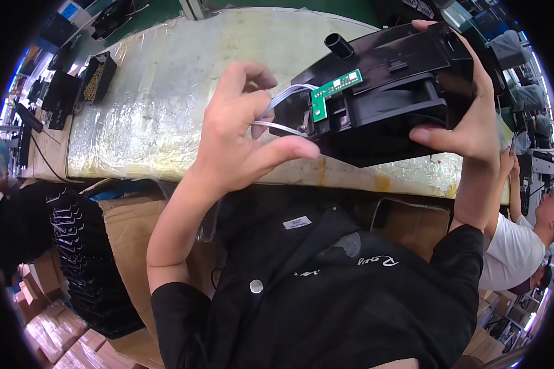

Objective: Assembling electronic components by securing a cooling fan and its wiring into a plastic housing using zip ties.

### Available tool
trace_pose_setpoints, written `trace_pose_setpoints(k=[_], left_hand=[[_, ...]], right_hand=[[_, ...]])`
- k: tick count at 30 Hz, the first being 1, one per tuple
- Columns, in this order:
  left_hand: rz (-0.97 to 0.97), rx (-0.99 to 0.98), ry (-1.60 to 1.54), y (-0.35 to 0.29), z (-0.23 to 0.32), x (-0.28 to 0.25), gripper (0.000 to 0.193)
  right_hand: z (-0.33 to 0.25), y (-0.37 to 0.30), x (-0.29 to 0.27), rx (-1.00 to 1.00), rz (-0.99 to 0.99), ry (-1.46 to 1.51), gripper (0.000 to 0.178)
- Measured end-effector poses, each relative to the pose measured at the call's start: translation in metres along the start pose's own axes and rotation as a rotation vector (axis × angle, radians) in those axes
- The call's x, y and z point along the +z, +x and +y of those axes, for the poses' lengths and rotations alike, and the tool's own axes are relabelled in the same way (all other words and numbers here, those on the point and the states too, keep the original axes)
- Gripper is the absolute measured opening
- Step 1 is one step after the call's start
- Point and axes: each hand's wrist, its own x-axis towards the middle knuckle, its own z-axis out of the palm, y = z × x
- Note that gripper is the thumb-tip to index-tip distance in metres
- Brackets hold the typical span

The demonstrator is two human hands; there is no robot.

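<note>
My right hand [471, 123] grips a black plastic housing [388, 132] by its right end, thumb on the near side and a fingertip showing over the far edge. The housing is held tilted above the table. A small green circuit board [333, 92], roughly L-shaped, sits on the housing's left part. White and bluish wires [283, 96] run from the board side leftward to my left hand [234, 129]. Its fingers are curled around the wires, partly hiding them, while the thumb stretches toward the housing. A short black tube [338, 45] sticks up from the housing's far side.
The table [166, 92] has a plastic-wrapped, pale top. At its left stands a black bin [96, 80] of small brass-coloured parts, near a black handheld tool [29, 117] with a cable. Stacked black parts [83, 258] fill a carton [126, 246] below. A person [517, 246] works at the right.
</note>
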Motion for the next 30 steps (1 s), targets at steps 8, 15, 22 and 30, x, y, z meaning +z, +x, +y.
trace_pose_setpoints(k=[8, 15, 22, 30], left_hand=[[-0.149, -0.425, -0.003, -0.033, 0.039, 0.004, 0.018], [0.128, -0.523, -0.027, -0.061, 0.032, 0.037, 0.036], [-0.001, -0.489, 0.333, -0.027, 0.003, 0.042, 0.030], [-0.372, -0.752, 0.479, 0.005, 0.035, 0.019, 0.032]], right_hand=[[-0.013, -0.009, -0.002, 0.386, -0.012, -0.110, 0.095], [0.049, -0.014, 0.049, 0.625, 0.189, 0.458, 0.076], [0.078, -0.016, 0.085, 0.920, 0.339, 0.907, 0.067], [0.079, -0.049, 0.002, 0.273, 0.471, -0.542, 0.061]])
